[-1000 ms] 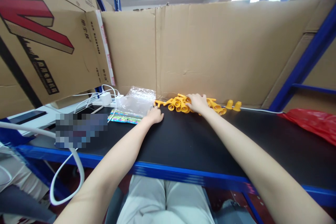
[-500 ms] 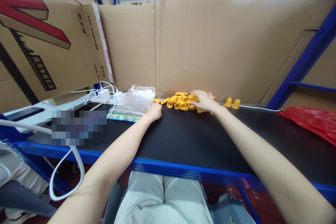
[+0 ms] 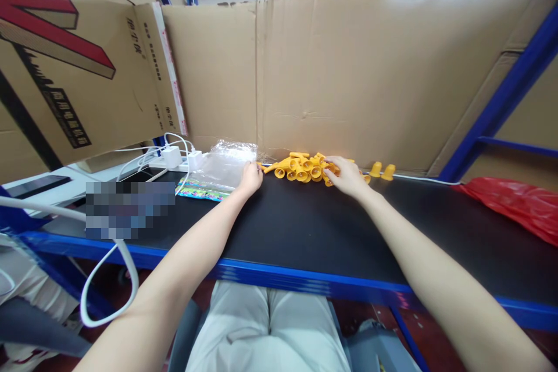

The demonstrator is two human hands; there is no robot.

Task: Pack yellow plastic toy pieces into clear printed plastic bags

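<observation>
A heap of small yellow plastic parts (image 3: 303,167) lies on the black table top (image 3: 305,226), against a cardboard wall. My right hand (image 3: 346,176) rests on the heap's right end, fingers curled down onto the pieces; what they grip is hidden. My left hand (image 3: 251,177) sits at the edge of a clear plastic bag (image 3: 224,165), fingers bent and touching it, just left of the heap. Two more yellow parts (image 3: 382,171) stand apart to the right.
A colourful printed strip (image 3: 198,190) lies under the bag. White chargers and cables (image 3: 174,158) sit at the left, with a dark phone (image 3: 37,185) beyond. A red plastic bag (image 3: 517,204) lies at the right. Cardboard sheets (image 3: 349,75) wall the back and left.
My right hand has slid back off the heap towards its right end. My left hand has moved slightly left and forward onto the bag's edge.
</observation>
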